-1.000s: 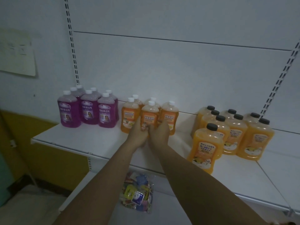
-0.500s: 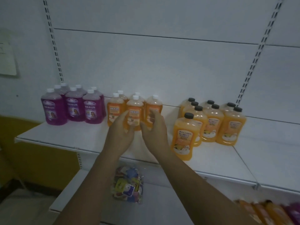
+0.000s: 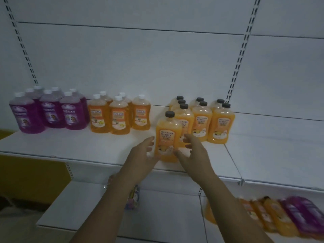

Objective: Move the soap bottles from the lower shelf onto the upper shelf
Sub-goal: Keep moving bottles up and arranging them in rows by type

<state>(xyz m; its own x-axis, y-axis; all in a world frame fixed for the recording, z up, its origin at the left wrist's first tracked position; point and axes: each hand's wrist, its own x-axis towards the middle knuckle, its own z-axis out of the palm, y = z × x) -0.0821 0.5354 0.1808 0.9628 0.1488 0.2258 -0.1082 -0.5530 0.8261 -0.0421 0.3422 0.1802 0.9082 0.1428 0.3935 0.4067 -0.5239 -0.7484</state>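
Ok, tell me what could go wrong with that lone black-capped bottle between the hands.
1. The front bottle stands near the front edge of the upper shelf; a nudge from the open left hand or right hand might tip it off.
2. Pushed back hard, it could knock over the black-capped bottles close behind.

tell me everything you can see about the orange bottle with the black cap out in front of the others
The front orange bottle looks like clear plastic full of orange liquid, with a round black cap and an orange-and-white label, its print blurred. It stands upright on the upper shelf, just ahead of the other black-capped bottles. The left hand and right hand flank it, fingers open; contact is unclear.
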